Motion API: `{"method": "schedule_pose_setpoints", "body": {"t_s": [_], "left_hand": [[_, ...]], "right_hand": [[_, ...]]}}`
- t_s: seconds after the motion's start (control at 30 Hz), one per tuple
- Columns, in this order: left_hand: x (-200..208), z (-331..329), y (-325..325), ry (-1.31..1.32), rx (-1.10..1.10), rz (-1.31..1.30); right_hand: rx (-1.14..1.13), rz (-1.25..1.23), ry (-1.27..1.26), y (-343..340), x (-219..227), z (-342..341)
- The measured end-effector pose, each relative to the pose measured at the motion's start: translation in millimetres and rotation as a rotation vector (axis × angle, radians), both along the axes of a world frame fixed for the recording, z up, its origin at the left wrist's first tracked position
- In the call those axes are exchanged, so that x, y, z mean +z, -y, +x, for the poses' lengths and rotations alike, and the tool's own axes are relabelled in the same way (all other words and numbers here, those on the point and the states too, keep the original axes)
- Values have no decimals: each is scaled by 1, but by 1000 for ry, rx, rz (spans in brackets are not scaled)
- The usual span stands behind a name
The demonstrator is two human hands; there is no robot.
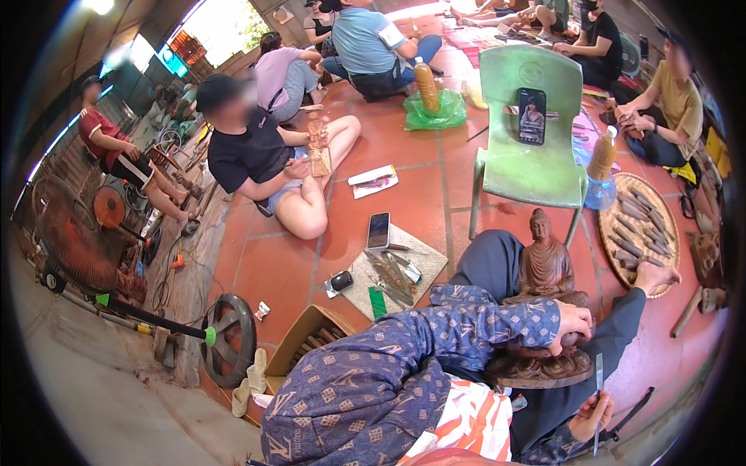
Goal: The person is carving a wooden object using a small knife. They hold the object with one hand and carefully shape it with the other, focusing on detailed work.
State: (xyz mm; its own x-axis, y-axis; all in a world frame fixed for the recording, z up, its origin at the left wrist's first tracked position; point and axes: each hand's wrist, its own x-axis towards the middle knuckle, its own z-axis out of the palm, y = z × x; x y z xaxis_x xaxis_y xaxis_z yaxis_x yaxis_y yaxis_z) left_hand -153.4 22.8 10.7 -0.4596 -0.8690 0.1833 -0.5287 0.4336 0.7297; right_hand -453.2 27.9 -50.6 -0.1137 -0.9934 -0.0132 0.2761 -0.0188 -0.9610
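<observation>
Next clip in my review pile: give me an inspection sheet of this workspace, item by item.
Surface: red tiled floor.
Job's things: dark carving between the wearer's legs; thin metal tool; seated statue, upright beyond the carving.
Clutter: mat bearing tools and a phone; open box; basket of tools.
Hands: left hand on the carving, grip unclear; right hand holding the tool.
Cables: thin dark cord at left, ends unclear.
Surroundings: fan, green chair, several seated people.

Green plastic chair (530,175), phone (532,116) upright against it | brown-filled bottle (603,158) in blue bag (599,196), just beside | second bottle (426,85) in green bag (447,113) | dark fan (78,233), left
</observation>
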Motion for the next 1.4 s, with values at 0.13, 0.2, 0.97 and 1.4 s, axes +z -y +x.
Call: {"method": "schedule_pose_setpoints", "body": {"t_s": [0.13,0.2,0.97,1.4], "left_hand": [[6,-5,-3,29,55,7],[9,-6,-5,30,65,6],[-2,11,4,-91,-85,-29],[8,0,-7,-39,39,-21]], "right_hand": [[3,5,-22,-2,5,0],[9,6,-21,-2,5,0],[11,8,-14,-15,18,11],[-16,4,2,-19,27,18]]}}
